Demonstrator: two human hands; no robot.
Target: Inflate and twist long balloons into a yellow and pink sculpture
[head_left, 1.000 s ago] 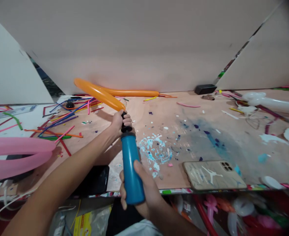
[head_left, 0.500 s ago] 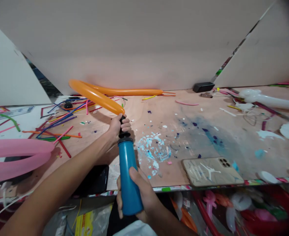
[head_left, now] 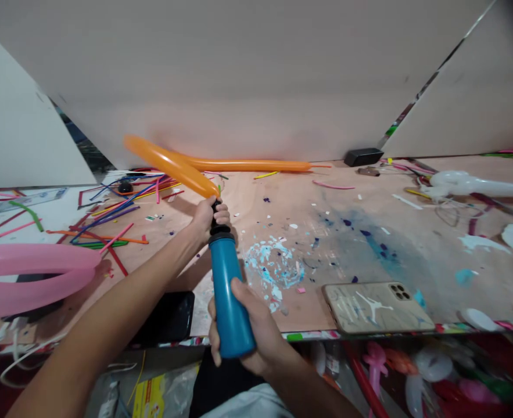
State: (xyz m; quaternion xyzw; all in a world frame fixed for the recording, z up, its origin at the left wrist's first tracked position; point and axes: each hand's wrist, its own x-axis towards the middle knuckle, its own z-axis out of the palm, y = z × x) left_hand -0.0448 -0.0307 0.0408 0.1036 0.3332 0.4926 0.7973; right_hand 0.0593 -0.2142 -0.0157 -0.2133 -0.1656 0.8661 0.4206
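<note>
A blue balloon pump with a black nozzle end is held between my two hands, tilted away from me over the table's near edge. My left hand is closed round the black nozzle, where the neck of a long orange balloon sits. The inflated balloon runs up to the left, bends, and lies back along the wall to a thin uninflated tip on the right. My right hand wraps the blue barrel from below, thumb on its upper side.
A pink balloon and loose uninflated balloons lie left. A dark phone and a phone in a patterned case rest near the front edge. Paint flakes, a black box and a white balloon are farther off.
The orange balloon has grown longer, its tip shifting right along the wall and its uninflated end shortening. My right hand and the pump barrel have moved slightly up toward my left hand.
</note>
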